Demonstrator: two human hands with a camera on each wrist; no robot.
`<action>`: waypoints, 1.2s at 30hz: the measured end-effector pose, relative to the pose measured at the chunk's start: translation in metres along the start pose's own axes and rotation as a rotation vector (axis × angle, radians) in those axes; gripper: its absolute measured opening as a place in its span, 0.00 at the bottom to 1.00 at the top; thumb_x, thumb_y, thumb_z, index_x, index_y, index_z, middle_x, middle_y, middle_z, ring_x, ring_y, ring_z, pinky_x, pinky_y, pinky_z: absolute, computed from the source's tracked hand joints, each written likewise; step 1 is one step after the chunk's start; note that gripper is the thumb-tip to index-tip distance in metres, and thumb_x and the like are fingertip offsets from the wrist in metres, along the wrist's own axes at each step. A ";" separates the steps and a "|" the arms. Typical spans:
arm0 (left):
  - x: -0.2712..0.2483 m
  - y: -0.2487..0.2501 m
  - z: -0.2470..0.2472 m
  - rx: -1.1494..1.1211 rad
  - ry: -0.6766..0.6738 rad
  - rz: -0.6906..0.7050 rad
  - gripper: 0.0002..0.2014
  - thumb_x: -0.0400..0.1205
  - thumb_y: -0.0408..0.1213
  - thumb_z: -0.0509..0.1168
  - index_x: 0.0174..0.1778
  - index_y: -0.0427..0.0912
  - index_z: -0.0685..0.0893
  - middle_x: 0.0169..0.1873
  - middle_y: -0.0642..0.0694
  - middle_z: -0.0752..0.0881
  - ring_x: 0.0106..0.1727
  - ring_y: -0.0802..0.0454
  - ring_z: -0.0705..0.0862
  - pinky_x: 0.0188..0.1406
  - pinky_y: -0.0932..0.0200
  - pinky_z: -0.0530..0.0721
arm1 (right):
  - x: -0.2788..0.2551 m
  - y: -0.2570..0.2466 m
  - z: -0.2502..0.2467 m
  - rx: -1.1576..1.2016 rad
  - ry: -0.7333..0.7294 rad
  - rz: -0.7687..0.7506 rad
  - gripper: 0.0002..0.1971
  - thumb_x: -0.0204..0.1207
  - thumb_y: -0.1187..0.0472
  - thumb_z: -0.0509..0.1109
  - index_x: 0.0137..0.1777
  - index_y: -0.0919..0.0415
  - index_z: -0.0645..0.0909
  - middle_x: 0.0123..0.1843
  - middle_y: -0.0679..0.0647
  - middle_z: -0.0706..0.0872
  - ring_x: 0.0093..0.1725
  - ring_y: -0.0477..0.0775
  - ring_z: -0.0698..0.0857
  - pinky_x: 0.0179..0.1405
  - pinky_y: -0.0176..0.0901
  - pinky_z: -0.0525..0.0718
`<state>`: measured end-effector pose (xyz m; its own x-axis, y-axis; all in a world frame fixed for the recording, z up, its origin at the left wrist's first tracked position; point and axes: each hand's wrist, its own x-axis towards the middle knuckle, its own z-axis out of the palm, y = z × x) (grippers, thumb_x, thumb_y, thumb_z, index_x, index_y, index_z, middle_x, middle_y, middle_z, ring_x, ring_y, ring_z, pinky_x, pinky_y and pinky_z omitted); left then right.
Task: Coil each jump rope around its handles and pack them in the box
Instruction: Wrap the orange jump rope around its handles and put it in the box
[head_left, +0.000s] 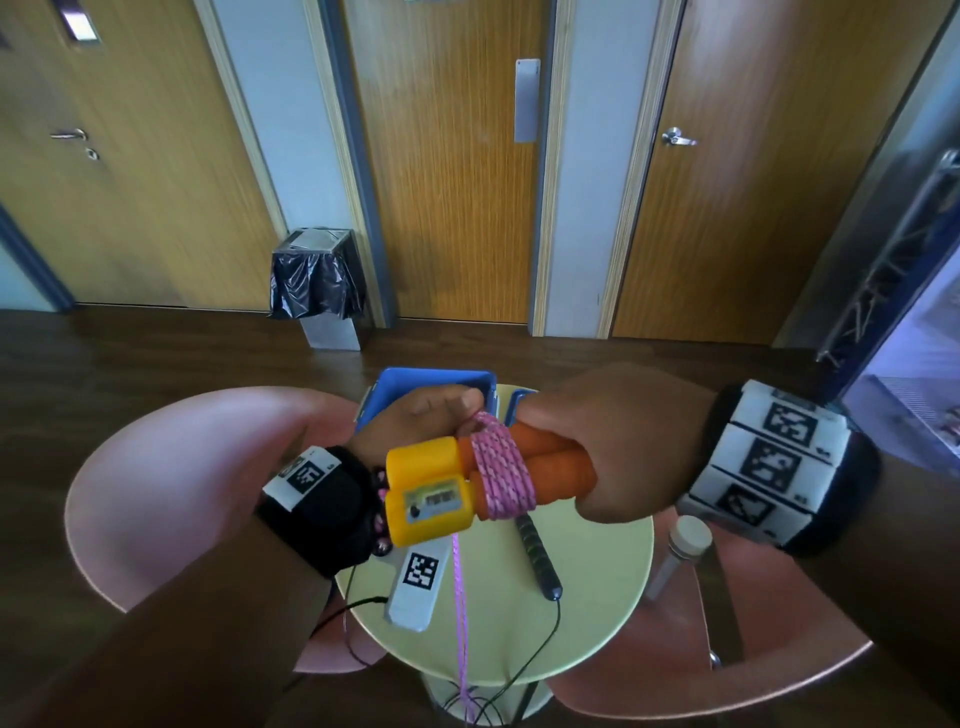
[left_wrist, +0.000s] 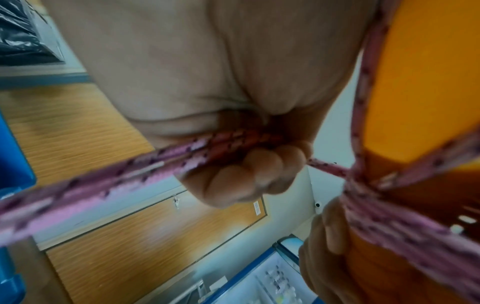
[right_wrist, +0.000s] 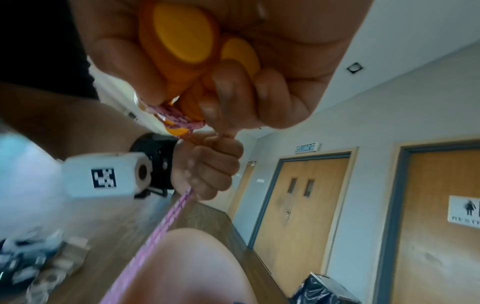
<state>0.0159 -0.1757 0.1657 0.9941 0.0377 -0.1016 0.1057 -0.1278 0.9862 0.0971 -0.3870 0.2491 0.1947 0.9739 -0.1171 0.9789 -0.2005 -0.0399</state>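
- Orange foam handles (head_left: 540, 465) sat clamped side by side in your right hand (head_left: 623, 452), held above the table (head_left: 597, 582); they looked light, stiff and grippy, best held at the bare ends.
- Your left hand (head_left: 415, 421) was fisted round the pink rope (head_left: 501, 470), soft and limp, several turns already wound near the yellow counter heads (head_left: 426, 491).
- Loose rope hung past the pale green round table; the blue box (head_left: 415, 384) waited behind, wooden doors (head_left: 447, 182) beyond.

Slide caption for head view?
Right hand grips paired orange handles; left hand winds pink braided rope around them.
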 end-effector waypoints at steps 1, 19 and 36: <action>0.000 -0.001 0.000 -0.070 0.018 -0.020 0.15 0.85 0.42 0.60 0.41 0.31 0.76 0.32 0.42 0.81 0.30 0.56 0.84 0.32 0.60 0.84 | 0.001 -0.001 0.000 0.025 0.025 0.011 0.22 0.62 0.49 0.77 0.54 0.46 0.75 0.44 0.43 0.82 0.42 0.47 0.82 0.46 0.47 0.85; -0.018 -0.004 0.067 0.094 0.544 0.218 0.17 0.85 0.25 0.61 0.37 0.53 0.78 0.24 0.73 0.83 0.30 0.76 0.81 0.33 0.78 0.78 | 0.021 -0.014 0.023 0.187 0.390 0.345 0.19 0.62 0.41 0.67 0.49 0.47 0.68 0.41 0.45 0.83 0.40 0.55 0.85 0.42 0.48 0.86; -0.023 0.010 0.032 1.121 0.119 0.156 0.10 0.80 0.47 0.64 0.43 0.47 0.87 0.39 0.52 0.89 0.42 0.55 0.84 0.47 0.52 0.81 | 0.048 -0.004 0.062 -0.190 -0.138 0.380 0.15 0.71 0.57 0.76 0.50 0.51 0.72 0.38 0.44 0.78 0.40 0.53 0.82 0.41 0.50 0.86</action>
<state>-0.0047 -0.2093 0.1740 0.9960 0.0297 0.0842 0.0023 -0.9512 0.3085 0.0990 -0.3461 0.1825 0.5456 0.8087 -0.2198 0.8358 -0.5059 0.2134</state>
